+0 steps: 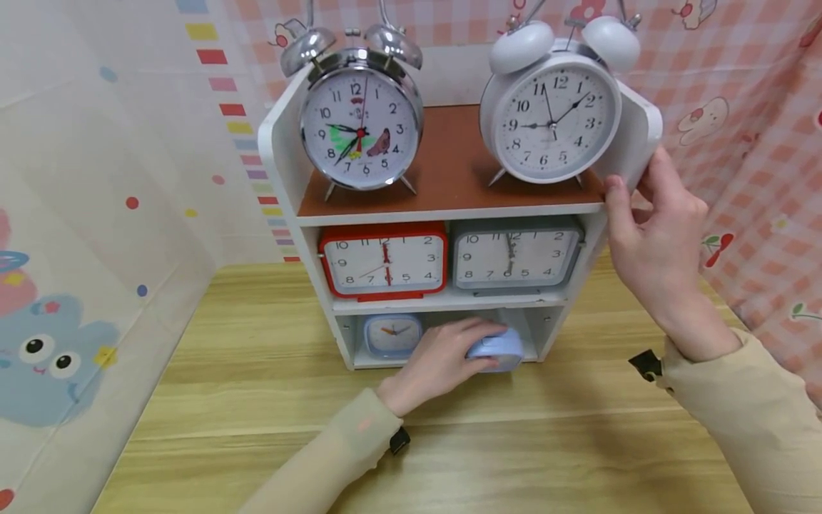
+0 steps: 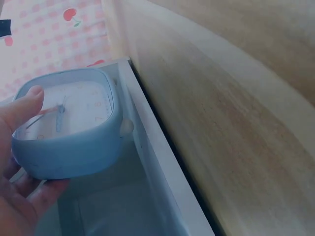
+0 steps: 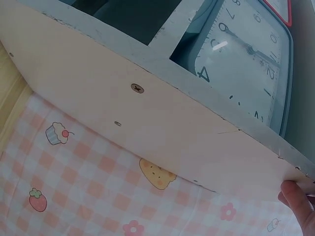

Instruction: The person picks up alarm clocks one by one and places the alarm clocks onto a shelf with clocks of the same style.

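Note:
My left hand [image 1: 443, 357] grips a small light-blue alarm clock [image 1: 507, 350] at the right side of the shelf's bottom compartment. In the left wrist view the thumb lies over the face of that clock [image 2: 93, 142] and the fingers are under its body. A similar small blue clock [image 1: 394, 335] stands to the left in the same compartment. Up at the right side panel of the white shelf [image 1: 449, 214], my right hand [image 1: 661, 235] pinches the panel's edge between thumb and fingers. Only its fingertips show in the right wrist view, beside the side panel [image 3: 162, 118].
On the brown top board stand a silver twin-bell clock [image 1: 362, 135] and a white twin-bell clock [image 1: 555, 125]. The middle compartment holds a red rectangular clock [image 1: 359, 268] and a grey one [image 1: 488, 257]. Everything rests on a wood-grain table [image 1: 244, 400], with patterned cloth [image 1: 713, 64] behind.

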A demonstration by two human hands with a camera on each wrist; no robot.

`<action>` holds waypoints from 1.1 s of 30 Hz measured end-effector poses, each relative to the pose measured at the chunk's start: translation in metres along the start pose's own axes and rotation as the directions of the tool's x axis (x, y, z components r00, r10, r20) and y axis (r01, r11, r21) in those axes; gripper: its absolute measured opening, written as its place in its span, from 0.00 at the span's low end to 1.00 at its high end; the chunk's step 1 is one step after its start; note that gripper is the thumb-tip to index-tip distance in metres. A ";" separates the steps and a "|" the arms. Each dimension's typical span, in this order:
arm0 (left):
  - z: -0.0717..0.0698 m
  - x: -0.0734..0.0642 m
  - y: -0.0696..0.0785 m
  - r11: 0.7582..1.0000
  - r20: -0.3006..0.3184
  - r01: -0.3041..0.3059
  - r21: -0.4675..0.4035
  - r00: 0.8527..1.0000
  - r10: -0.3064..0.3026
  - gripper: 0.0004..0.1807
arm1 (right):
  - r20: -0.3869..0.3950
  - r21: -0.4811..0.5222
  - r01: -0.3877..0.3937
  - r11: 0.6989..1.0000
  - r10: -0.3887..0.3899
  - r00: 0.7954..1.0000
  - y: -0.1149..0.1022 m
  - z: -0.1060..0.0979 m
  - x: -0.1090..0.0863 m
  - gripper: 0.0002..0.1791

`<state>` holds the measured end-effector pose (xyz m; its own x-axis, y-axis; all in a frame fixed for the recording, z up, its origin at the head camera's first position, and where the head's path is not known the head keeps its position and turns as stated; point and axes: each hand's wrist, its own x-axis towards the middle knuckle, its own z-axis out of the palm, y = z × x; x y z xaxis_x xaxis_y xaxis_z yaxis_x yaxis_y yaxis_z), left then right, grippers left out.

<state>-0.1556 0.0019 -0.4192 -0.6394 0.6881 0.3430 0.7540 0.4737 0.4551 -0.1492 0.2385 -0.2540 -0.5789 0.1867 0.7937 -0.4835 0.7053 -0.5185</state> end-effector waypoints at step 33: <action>0.015 0.022 -0.008 0.923 -0.044 -0.092 0.373 0.992 0.116 0.24 | -0.001 -0.022 0.059 0.998 -0.059 0.998 0.003 0.000 -0.002 0.22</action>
<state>-0.1733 0.0214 -0.4279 -0.5533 0.7135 0.4298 0.8110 0.5792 0.0824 -0.1498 0.2406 -0.2572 -0.5486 0.1452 0.8233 -0.5025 0.7298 -0.4636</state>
